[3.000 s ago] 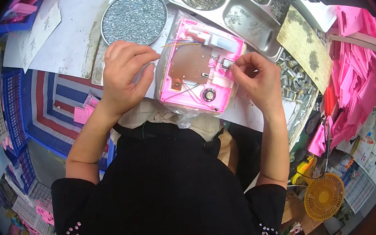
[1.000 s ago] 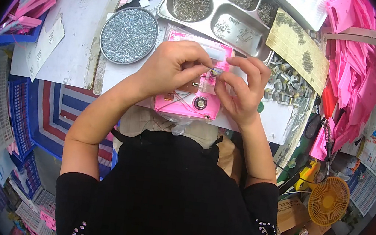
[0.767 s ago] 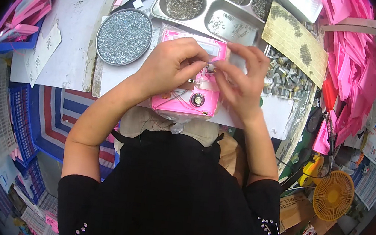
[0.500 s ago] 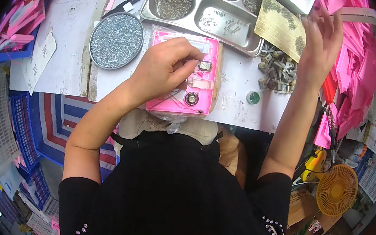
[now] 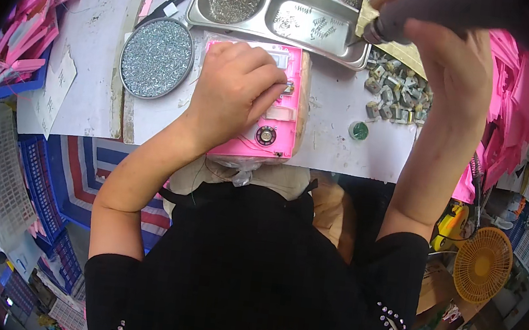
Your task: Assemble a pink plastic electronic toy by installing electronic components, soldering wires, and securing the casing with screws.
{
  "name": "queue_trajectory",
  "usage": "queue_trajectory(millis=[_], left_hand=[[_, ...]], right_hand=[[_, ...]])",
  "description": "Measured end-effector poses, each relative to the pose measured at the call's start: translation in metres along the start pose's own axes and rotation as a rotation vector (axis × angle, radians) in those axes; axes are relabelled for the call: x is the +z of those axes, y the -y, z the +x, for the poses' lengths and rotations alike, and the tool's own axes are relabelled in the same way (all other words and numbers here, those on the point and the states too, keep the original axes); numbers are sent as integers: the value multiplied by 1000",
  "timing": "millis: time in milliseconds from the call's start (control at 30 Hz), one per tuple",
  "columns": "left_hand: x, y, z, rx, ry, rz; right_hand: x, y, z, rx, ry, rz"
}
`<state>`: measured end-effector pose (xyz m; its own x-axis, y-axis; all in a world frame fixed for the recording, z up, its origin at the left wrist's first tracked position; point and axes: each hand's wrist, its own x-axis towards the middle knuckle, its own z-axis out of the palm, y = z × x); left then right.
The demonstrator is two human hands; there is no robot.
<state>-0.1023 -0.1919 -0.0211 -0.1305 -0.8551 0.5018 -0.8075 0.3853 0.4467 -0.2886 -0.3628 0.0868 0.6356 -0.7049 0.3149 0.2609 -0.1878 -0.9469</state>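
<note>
A pink plastic casing (image 5: 285, 142) lies on the table in front of me, with a round black speaker (image 5: 266, 136) set in its near end. My left hand (image 5: 234, 86) rests over the casing, thumb and fingertips pinched at a small metal part (image 5: 289, 88) inside it. The palm hides much of the casing's left side. Up at the right, my right hand (image 5: 455, 69) is wrapped round a dark power screwdriver (image 5: 444, 17), whose tip points left over the steel tray's corner. Part of that hand's fingers are behind the tool.
A compartmented steel tray (image 5: 263, 20) holds screws and springs. Left of the casing stands a round dish (image 5: 153, 97) of small metal pins. Small metal blocks (image 5: 397, 92) and a green-topped pot (image 5: 358, 131) lie to the right. Pink parts (image 5: 512, 108) are piled at the far right.
My right hand, earlier raised with nothing visible in it, now grips the power screwdriver. My left hand stays on the casing, its fingertips slightly lower over the metal part.
</note>
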Motion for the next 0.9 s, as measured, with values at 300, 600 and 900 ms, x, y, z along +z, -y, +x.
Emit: queue_trajectory(millis=[300, 600, 900], left_hand=[[1, -2, 3, 32, -27, -21], [-10, -5, -3, -131, 4, -145], [-9, 0, 0, -82, -61, -140]], right_hand=[[-13, -12, -39, -51, -186, -106], [-40, -17, -123, -170, -625, -401], [-175, -2, -291, -91, -1561, -174]])
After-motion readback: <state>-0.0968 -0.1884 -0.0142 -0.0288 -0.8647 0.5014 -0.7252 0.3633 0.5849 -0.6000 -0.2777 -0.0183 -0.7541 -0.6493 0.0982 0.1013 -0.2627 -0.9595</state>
